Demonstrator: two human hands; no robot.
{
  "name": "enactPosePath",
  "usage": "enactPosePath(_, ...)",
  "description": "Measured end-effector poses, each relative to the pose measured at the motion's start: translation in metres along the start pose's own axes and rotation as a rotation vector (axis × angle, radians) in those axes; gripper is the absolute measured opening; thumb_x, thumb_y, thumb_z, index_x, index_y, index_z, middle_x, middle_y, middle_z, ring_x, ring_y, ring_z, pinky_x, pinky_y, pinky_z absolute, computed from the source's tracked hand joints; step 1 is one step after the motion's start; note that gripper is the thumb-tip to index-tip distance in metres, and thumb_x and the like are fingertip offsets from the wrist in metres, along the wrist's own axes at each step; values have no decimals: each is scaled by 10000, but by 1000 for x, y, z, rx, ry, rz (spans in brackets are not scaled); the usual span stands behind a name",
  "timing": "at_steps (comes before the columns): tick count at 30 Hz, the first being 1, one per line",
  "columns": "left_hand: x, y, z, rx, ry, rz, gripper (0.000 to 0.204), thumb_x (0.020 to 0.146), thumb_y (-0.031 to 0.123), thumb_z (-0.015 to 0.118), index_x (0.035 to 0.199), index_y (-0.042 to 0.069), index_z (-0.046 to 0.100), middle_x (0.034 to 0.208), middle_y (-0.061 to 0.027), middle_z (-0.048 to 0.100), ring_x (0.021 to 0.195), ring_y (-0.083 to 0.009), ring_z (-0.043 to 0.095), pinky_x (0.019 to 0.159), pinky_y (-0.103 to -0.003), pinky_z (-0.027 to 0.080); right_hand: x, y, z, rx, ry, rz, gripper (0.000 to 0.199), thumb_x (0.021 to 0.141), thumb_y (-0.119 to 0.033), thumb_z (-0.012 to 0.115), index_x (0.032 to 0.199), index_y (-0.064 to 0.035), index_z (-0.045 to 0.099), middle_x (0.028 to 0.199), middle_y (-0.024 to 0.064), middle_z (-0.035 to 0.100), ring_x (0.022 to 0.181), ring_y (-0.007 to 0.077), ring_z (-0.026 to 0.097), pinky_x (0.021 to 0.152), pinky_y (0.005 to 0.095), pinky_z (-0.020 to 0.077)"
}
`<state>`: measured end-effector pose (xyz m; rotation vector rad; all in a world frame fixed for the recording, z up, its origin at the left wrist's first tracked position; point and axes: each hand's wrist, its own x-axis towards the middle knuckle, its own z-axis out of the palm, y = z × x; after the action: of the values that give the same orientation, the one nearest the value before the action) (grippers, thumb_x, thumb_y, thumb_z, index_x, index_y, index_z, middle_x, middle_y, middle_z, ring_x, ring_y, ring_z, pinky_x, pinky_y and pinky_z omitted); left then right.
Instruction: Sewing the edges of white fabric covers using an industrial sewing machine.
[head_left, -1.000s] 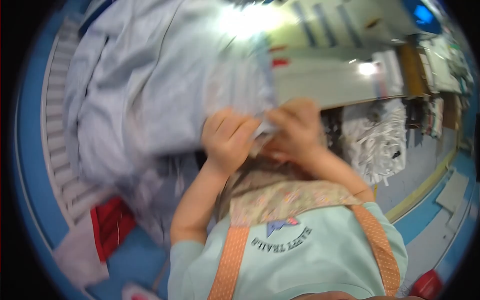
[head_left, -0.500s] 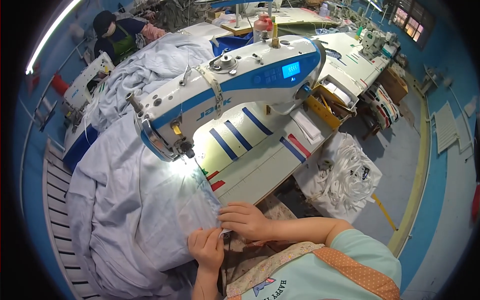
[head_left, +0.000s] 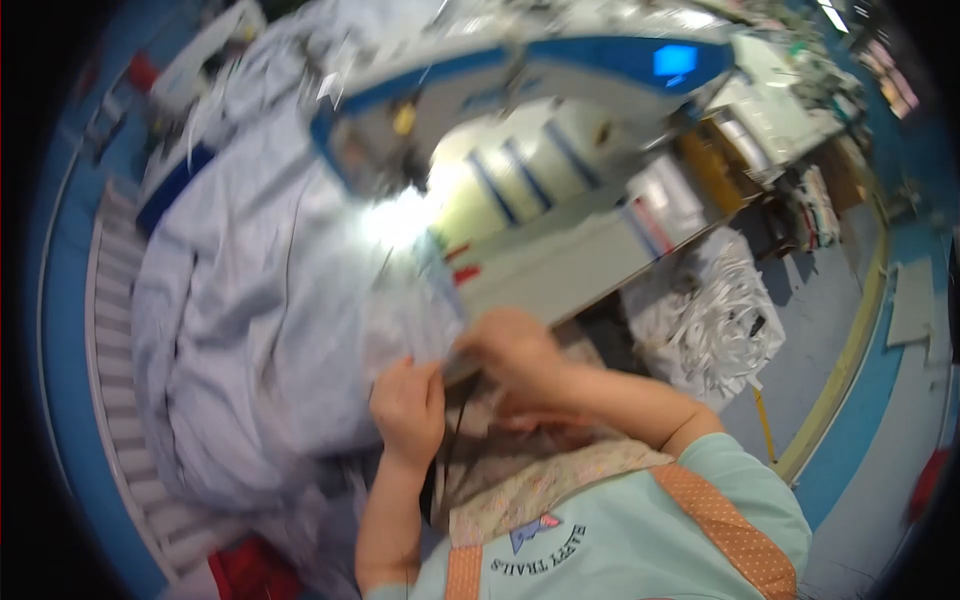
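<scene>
Item: pale blue fabric, heaped left of centre frame, its edge on the surface under the sewing machine. Our left hand pinches the edge shut; our right hand presses it flat, fingers curled. Step, we judge: aligning the seam; next calls for a steady feed toward the lit needle area.

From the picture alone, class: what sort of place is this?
Most likely a garment sewing workshop. A white and blue industrial sewing machine stands on the table, both hands hold pale blue fabric by it, and white cloth scraps are heaped alongside.

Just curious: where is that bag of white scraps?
In the head view, the bag of white scraps sits on the floor at the person's right, beside the sewing table.
</scene>
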<state>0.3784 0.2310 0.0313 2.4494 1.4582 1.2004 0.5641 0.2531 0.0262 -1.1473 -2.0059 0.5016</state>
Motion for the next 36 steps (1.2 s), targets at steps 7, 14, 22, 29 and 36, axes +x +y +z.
enactPosePath(7, -6, -7, 5, -154, 9, -155, 88, 772, 51, 641, 855, 81, 640, 718, -90, 598, 670, -291, 581, 603, -388, 454, -13, 6, -5, 157, 135, 0, 338, 639, 80, 688, 898, -42, 508, 1061, 143, 608, 936, 260, 604, 808, 328, 494)
enactPosePath(14, 2, -2, 1, -192, 42, -119, 91, 766, 56, 651, 849, 93, 645, 632, -59, 571, 608, -260, 560, 587, -354, 458, -5, 2, -8, 78, 138, -137, 297, 590, -10, 761, 817, -45, 572, 1015, 112, 622, 882, 276, 583, 728, 352, 482)
enactPosePath(22, 0, -8, 5, -193, 50, 6, 117, 732, 64, 673, 836, 96, 631, 652, -50, 587, 620, -254, 565, 695, -360, 517, -2, 3, -10, 25, 65, -261, 253, 591, 48, 730, 767, -12, 559, 1048, 137, 616, 843, 262, 611, 725, 320, 507)
enactPosePath(29, -7, -3, 4, -55, -29, 117, 249, 624, 95, 698, 867, 128, 660, 826, 35, 610, 745, -198, 567, 725, -317, 504, -6, 10, -10, 59, -13, -423, 232, 576, 39, 690, 717, -19, 515, 946, 125, 647, 846, 308, 621, 704, 353, 504)
enactPosePath(36, -11, -5, 13, -15, 89, 163, 184, 627, 84, 679, 794, 160, 685, 826, 76, 602, 755, -142, 557, 625, -287, 456, -13, 13, -3, 13, 66, -446, 243, 598, 60, 675, 787, -21, 546, 893, 117, 637, 803, 297, 621, 681, 349, 500)
